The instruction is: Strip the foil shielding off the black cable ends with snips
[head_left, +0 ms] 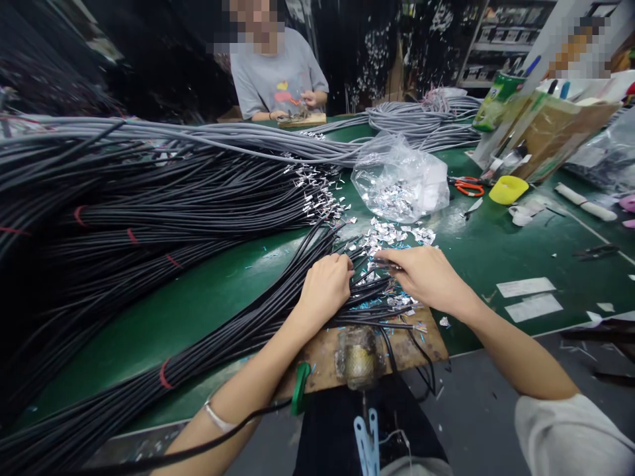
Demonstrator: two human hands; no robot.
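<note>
Just in front of a board, nearest the camera, a pale blue clip hangs point-up, while a tape-wrapped cylinder and a green clamp sit along the board's near edge, the clamp to the left. Black cables, bound by a red tie left of the board, run in from that side and fan out across it, their stripped ends over its far part. Above that part, a worker's left hand rests on the cables, fingers folded in; what they pinch is hidden. The right hand reaches in from the board's right, fingers drawn close together near the cable ends; whether they pinch anything cannot be told. White strips lie on the green surface to the board's right. Just beyond the board are foil scraps, then a clear bag, with orange scissors and a yellow roll farther right. More black bundles stretch beyond the board to its left, backed by gray cables. Farthest across from the board, a person in a gray shirt sits with hands near a small block.
</note>
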